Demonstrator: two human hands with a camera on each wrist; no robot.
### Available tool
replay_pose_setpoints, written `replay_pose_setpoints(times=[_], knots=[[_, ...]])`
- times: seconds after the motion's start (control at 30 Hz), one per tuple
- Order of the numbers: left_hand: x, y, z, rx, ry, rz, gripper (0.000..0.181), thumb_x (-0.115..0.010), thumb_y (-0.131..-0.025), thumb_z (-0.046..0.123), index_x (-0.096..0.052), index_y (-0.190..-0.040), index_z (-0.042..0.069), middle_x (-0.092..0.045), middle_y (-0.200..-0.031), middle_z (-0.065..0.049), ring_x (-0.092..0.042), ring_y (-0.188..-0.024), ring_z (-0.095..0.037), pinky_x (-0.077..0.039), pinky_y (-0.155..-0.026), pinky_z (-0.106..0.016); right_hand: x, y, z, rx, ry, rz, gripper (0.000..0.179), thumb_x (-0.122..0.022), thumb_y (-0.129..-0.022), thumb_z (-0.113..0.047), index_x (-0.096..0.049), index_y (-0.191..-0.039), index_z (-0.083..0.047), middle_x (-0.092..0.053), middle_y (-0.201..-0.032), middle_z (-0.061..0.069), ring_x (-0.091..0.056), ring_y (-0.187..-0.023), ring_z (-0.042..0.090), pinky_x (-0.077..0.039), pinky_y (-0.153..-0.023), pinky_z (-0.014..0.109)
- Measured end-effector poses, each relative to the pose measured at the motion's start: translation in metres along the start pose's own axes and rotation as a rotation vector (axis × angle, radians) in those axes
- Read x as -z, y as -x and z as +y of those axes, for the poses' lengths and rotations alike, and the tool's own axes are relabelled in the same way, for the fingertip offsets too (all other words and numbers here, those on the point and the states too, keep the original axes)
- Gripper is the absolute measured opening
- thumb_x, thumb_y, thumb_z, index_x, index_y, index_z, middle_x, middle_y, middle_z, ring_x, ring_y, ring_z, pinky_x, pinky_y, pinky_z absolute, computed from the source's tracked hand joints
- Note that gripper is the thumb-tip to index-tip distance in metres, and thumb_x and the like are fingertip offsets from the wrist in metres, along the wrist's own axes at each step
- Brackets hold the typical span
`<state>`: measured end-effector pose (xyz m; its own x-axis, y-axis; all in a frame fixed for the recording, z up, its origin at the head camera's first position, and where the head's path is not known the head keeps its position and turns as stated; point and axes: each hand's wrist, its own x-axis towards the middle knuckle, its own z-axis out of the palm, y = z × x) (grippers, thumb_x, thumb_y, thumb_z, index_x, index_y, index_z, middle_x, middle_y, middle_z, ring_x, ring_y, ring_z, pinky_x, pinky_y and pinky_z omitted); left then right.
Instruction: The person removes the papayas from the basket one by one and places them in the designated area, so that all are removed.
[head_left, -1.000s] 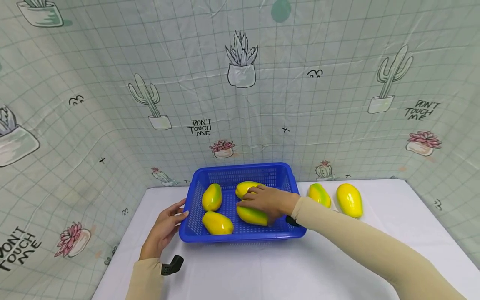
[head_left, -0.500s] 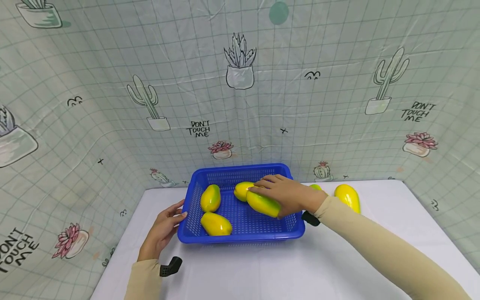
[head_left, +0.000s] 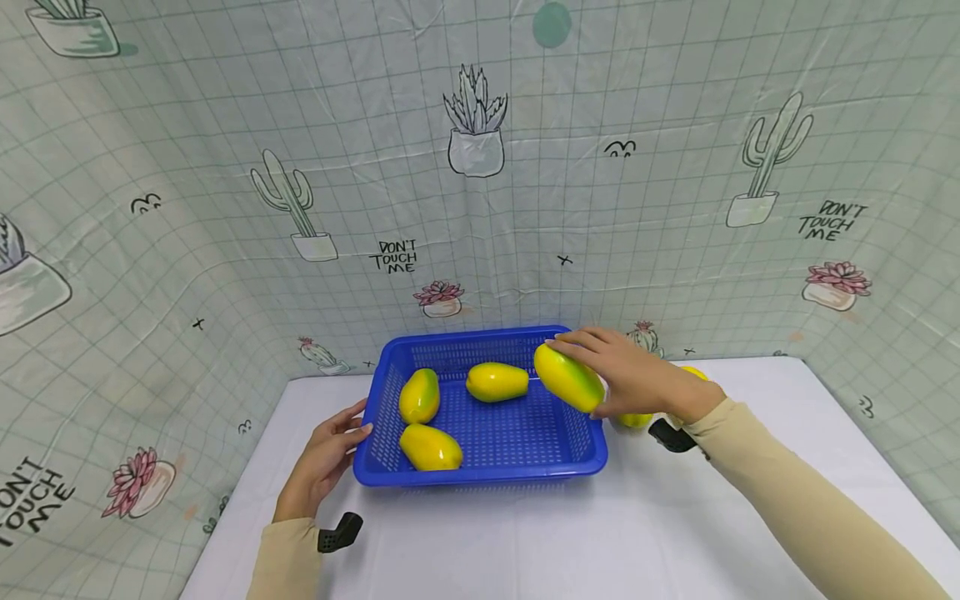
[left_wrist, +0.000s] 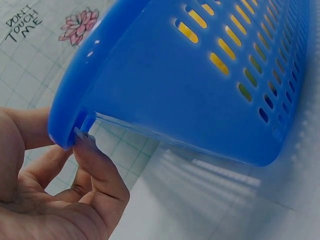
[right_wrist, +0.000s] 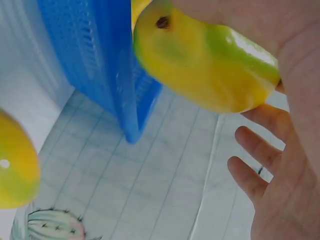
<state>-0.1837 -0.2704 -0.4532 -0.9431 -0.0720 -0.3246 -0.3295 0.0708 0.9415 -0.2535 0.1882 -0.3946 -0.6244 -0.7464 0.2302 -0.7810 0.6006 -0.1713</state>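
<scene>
Over the right end of the basket [head_left: 480, 477], I had the raised fruit [head_left: 566, 379] tilted in the right hand [head_left: 637, 379]. That hand's fingers were parted about as wide as the fruit and curved round it in a hold; from the right wrist I saw two of them standing off its skin. Whether the fruit brushed the rim I could not tell. The left hand [head_left: 330, 454] pinched the rim at the opposite end, fingers nearly closed on it. I took the step in hand to be a carry across the right wall, though which way it ran was not clear from that moment alone. As I judged it, the next move called for a firm hold on the glossy skin, enough height to pass the rim, and a steady pinch on the left. I counted six fruit: the raised one; three inside, namely the left fruit [head_left: 420, 397], the front fruit [head_left: 431, 448] and the back fruit [head_left: 497, 382]; and two on the table [head_left: 480, 554], the nearer fruit [head_left: 636, 421] and the farther fruit [head_left: 694, 372], both partly hidden by the right hand. Besides those, I counted one basket and two hands.
</scene>
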Motion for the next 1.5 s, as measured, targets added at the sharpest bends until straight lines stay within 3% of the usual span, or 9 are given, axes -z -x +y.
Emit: replay_pose_setpoints(times=[0.33, 0.57, 0.77, 1.03, 1.5], knots=[[0.000, -0.001, -0.001, 0.010, -0.007, 0.008, 0.059, -0.059, -0.107, 0.005, -0.039, -0.162, 0.003, -0.048, -0.126, -0.012, -0.060, -0.092, -0.014, -0.055, -0.079, -0.021, 0.008, 0.038, 0.015, -0.087, -0.015, 0.061, 0.113, -0.103, -0.067, -0.022, -0.042, -0.160, -0.007, -0.047, -0.158, 0.013, -0.045, -0.139, 0.039, -0.041, -0.112, 0.065], [0.000, 0.000, -0.003, 0.020, -0.019, 0.016, 0.059, -0.059, -0.107, 0.005, -0.039, -0.163, 0.004, -0.048, -0.126, -0.013, -0.060, -0.094, -0.015, -0.055, -0.080, -0.021, 0.010, 0.069, 0.024, -0.145, -0.039, 0.115, 0.114, -0.103, -0.063, -0.015, -0.043, -0.159, -0.006, -0.049, -0.155, 0.016, -0.044, -0.139, 0.046, -0.038, -0.112, 0.070], [-0.001, 0.002, -0.001, 0.025, -0.021, 0.018, 0.060, -0.059, -0.107, 0.006, -0.039, -0.163, 0.004, -0.048, -0.130, -0.014, -0.060, -0.097, -0.017, -0.056, -0.081, -0.021, 0.007, 0.093, 0.030, -0.146, -0.015, 0.176, 0.113, -0.103, -0.060, -0.014, -0.045, -0.157, -0.005, -0.053, -0.151, 0.017, -0.050, -0.130, 0.043, -0.044, -0.104, 0.068], [-0.001, 0.002, -0.001, 0.013, -0.024, 0.016, 0.060, -0.059, -0.107, 0.006, -0.038, -0.163, 0.003, -0.048, -0.128, -0.014, -0.060, -0.096, -0.017, -0.056, -0.081, -0.021, 0.007, 0.123, 0.039, -0.257, 0.008, 0.170, 0.116, -0.105, -0.059, -0.020, -0.045, -0.157, -0.005, -0.051, -0.151, 0.021, -0.048, -0.130, 0.045, -0.044, -0.102, 0.070], [-0.003, 0.003, 0.002, 0.014, -0.033, 0.014, 0.060, -0.059, -0.107, 0.007, -0.037, -0.163, 0.004, -0.046, -0.134, -0.017, -0.060, -0.099, -0.018, -0.055, -0.082, -0.021, 0.011, 0.164, 0.057, -0.355, 0.023, 0.201, 0.121, -0.106, -0.055, -0.021, -0.043, -0.157, -0.005, -0.051, -0.148, 0.028, -0.047, -0.127, 0.051, -0.042, -0.095, 0.076]])
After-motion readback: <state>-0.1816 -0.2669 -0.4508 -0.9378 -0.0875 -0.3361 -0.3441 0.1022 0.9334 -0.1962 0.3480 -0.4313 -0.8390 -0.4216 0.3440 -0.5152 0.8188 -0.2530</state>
